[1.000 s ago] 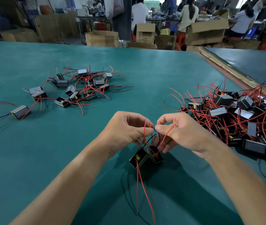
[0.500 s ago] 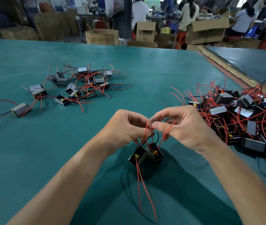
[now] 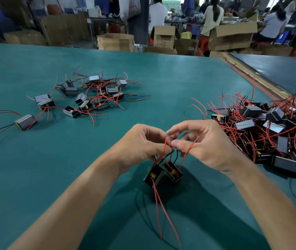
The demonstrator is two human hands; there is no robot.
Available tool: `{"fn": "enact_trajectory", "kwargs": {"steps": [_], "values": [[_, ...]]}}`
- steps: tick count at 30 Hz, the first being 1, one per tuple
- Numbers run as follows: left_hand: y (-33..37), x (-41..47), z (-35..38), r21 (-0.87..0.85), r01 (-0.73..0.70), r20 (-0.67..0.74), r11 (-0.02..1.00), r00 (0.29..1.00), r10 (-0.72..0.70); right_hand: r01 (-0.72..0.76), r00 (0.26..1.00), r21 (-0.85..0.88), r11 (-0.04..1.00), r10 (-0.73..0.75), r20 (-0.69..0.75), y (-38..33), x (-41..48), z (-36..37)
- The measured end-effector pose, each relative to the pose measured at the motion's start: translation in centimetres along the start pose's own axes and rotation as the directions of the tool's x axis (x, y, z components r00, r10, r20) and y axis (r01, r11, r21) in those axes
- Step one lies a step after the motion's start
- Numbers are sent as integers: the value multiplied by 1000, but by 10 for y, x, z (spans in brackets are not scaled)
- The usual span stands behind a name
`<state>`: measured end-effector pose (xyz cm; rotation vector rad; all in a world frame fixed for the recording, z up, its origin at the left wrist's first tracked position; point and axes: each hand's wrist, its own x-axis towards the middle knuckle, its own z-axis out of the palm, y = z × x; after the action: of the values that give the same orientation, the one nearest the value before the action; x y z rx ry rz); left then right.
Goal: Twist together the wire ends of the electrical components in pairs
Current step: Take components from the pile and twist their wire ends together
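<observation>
Two small black components (image 3: pixel 163 173) with yellow cores hang side by side just above the green table (image 3: pixel 35 168), near its centre front. Red and black wires rise from them into my fingers. My left hand (image 3: pixel 141 143) pinches the wires from the left. My right hand (image 3: pixel 203 141) pinches the wire ends between thumb and forefinger, touching the left hand's fingertips. Two long red wires (image 3: pixel 163 213) trail down from the left component toward me. The joint itself is mostly hidden by my fingertips.
A big tangled heap of components with red wires (image 3: pixel 270 130) lies at the right. A looser group of components (image 3: pixel 89 98) lies at the back left, with one single unit (image 3: pixel 25 121) further left. Cardboard boxes (image 3: pixel 232 35) and seated people are beyond the table's far edge.
Both hands have lifted slightly with the two components. My right forefinger has uncurled and my thumb has shifted along the wire ends; the components have swung a little.
</observation>
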<state>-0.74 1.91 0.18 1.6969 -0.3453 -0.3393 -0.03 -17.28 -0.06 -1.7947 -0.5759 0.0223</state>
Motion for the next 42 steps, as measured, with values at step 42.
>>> {"fn": "enact_trajectory", "kwargs": {"steps": [42], "values": [[0,2,-4,57,53,7,997,999,-53,0,997,-217,976,-18,-76,2,4,-5]]}}
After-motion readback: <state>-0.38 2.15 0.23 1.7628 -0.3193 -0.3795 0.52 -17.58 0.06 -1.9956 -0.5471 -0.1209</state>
